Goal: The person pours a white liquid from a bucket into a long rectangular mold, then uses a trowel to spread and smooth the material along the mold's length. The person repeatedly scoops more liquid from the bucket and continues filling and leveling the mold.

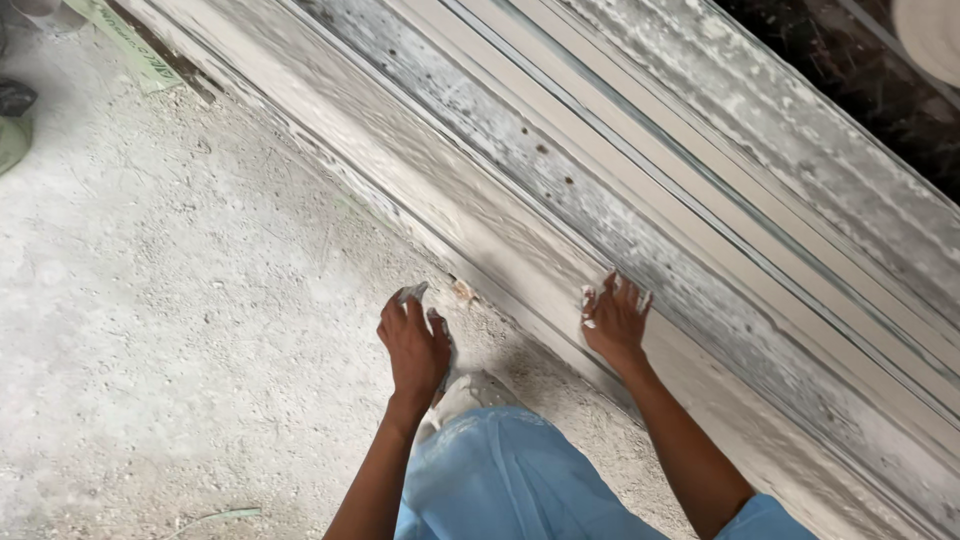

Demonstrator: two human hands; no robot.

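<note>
I am looking down from the head camera at 2 bare hands working along a long, dust-caked grey metal track frame with parallel grooves [640, 190], which is running diagonally from the upper left to the lower right. My left hand [415, 345] is hovering over the rough pale concrete floor [170, 300], just beside the frame's near edge; its fingers are curling around a small whitish scrap or tool [412, 293], though I cannot tell exactly what it is, since the fingers are hiding most of it. My right hand [615, 320] is lying flat on the frame's near ledge with its fingers spread wide open, gripping nothing, its fingertips smeared with white dust. A small chipped spot [462, 290] is showing on the frame's edge between the 2 hands, nearer the left one. A light blue trouser leg [500, 480] is filling the lower middle. A green printed strip [130, 40] is lying at the upper left, well apart from both hands.
</note>
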